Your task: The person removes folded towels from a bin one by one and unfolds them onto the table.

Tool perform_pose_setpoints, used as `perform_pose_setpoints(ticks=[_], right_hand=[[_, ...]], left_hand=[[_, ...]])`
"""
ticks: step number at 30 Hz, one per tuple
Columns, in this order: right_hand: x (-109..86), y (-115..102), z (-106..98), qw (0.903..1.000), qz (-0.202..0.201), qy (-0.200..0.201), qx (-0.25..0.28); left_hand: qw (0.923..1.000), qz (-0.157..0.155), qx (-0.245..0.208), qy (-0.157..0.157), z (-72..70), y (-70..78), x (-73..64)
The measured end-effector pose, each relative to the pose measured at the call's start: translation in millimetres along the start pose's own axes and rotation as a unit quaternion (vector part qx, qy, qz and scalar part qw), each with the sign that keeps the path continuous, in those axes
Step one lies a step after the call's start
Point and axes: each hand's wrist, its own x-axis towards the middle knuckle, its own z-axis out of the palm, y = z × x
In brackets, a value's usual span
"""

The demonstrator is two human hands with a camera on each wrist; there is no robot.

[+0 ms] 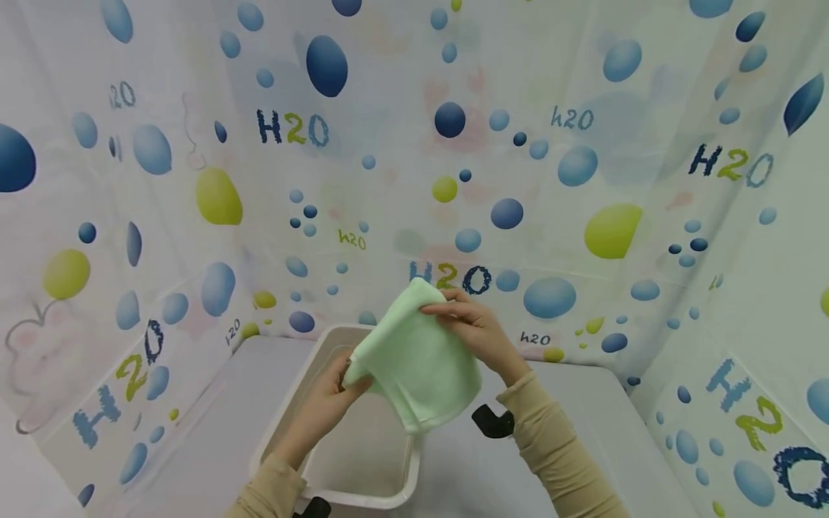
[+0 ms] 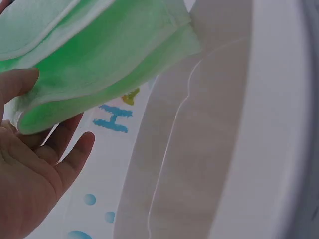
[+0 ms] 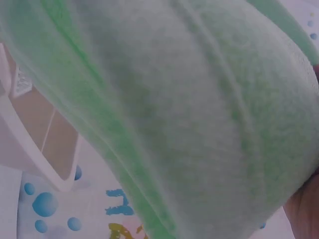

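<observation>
- Found tan sleeves (image 1: 563,450) nearest the head camera.
- Saw the green cloth (image 1: 421,374) aloft, overlapping, in head view, the right rim (image 1: 412,467) of the white basin (image 1: 363,500)!
- Saw it pinched twice: left hand (image 1: 322,409) at one end, right hand (image 1: 478,331) at the upper edge.
- Judged it light, soft, floppy, hardly slippery or fragile; best taken by opposite edges.
- Reckoned that rim a snag, with freer room rightward above the tabletop (image 1: 583,417).

Pale green cloth (image 1: 421,367) — plush, folded in layers — aslant in mid-air between left hand (image 1: 325,404) and right hand (image 1: 482,331)
</observation>
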Motion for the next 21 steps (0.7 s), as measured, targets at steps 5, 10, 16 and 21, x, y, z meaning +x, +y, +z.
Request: perform_pose_setpoints(ticks=[5,10,16,21], right_hand=[[-7.3,0,-12,0.9993,0.028,0.023,-0.005],[-15.2,7,-20,0.9968,0.059,0.05,-0.02],[-24.4,18,-25,0.9946,0.086,0.053,0.024],[-30.6,21,-27,0.9904,0.107,0.063,0.06]], left_hand=[[0.9971,-0.042,-0.061,0.017,11.7,3.8,1.4],[0.9785,-0.077,-0.171,0.086,17.3,15.2,3.5],[0.9445,-0.009,-0.258,0.203,27.8,23.8,3.0],[0.9429,0.083,-0.236,0.22,40.1,21.3,1.6]])
